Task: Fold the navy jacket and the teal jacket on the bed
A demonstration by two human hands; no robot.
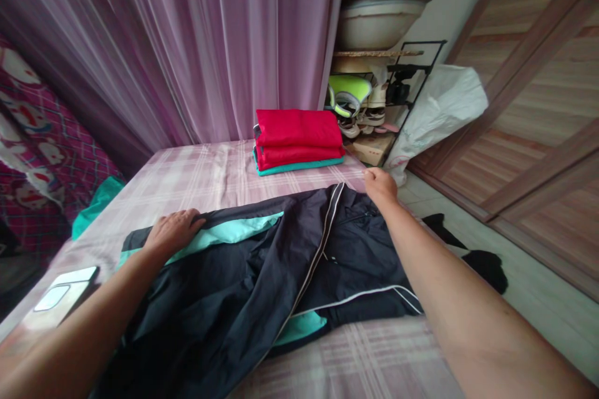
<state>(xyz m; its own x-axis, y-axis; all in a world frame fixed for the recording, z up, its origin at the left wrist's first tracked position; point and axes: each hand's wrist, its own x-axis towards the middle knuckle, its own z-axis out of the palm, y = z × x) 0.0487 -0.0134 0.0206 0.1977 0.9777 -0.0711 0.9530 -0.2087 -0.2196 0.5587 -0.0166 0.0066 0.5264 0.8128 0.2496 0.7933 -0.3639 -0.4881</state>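
Note:
A black garment point(290, 243) with white piping and turquoise panels lies spread across a pink plaid cloth point(187, 168). My left hand point(175, 230) rests flat on the garment's upper left edge, beside a turquoise panel, with its fingers laid out. At the garment's upper right corner, my right hand point(380, 186) is closed; its fingers are curled and what they pinch is too small to make out. Beyond the garment sits a folded stack of red clothing point(299, 131) with a turquoise layer at the bottom.
A phone point(65, 296) lies at the left edge. Purple curtains point(210, 43) hang behind. At the back right stand a rack point(412, 68) with shoes and a large bowl point(384, 19), a white bag point(440, 106) and wooden doors point(528, 87). Dark items point(484, 268) lie on the floor.

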